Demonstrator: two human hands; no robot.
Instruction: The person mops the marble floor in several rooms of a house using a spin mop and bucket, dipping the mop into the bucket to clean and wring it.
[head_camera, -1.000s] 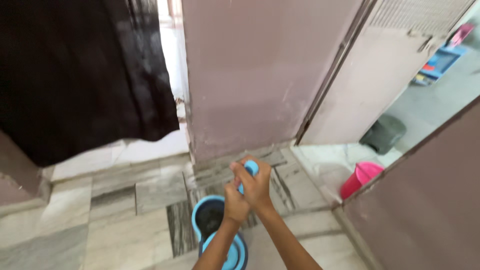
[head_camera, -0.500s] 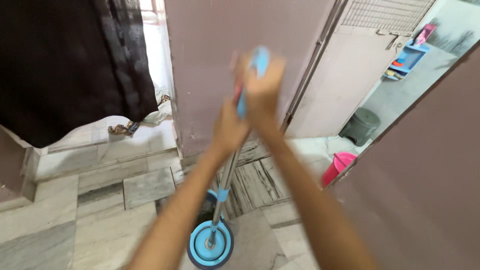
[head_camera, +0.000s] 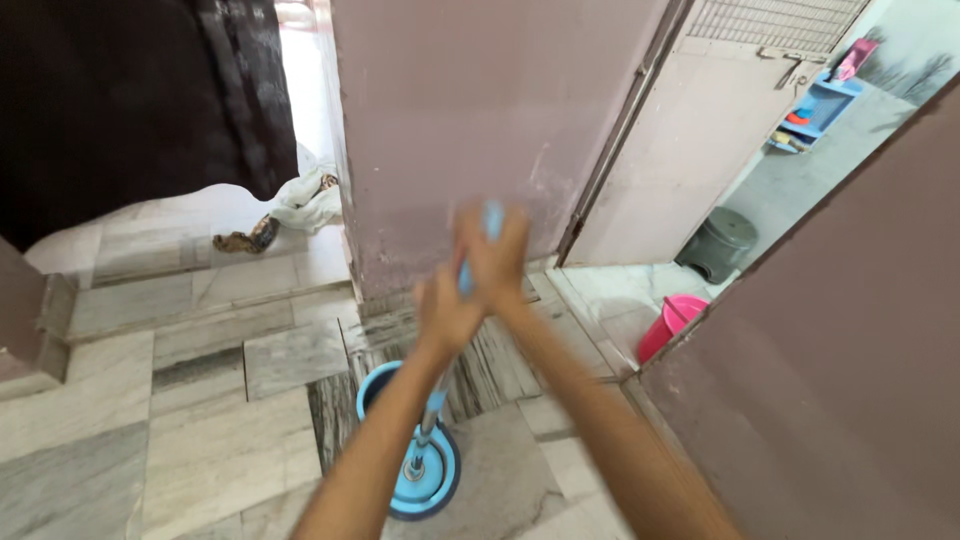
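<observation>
Both my hands grip the blue handle top (head_camera: 492, 216) of a spin mop, and they look blurred. My right hand (head_camera: 497, 262) is the upper one; my left hand (head_camera: 443, 312) holds just below it. The metal mop pole (head_camera: 430, 420) runs down into a blue spin bucket (head_camera: 408, 440) on the marble floor, ending in the round blue spinner basket (head_camera: 425, 472).
A mauve pillar (head_camera: 470, 130) stands just behind the bucket. A dark cloth (head_camera: 110, 100) hangs at upper left, with rags (head_camera: 300, 205) on the floor beyond. A pink bucket (head_camera: 668, 325) and a grey bin (head_camera: 716, 243) sit past the open doorway at right; a brown door panel (head_camera: 840, 370) is close on the right.
My hands rose high with the handle half a second ago and have now come back down, pumping the pole in the bucket. The view has shifted slightly.
</observation>
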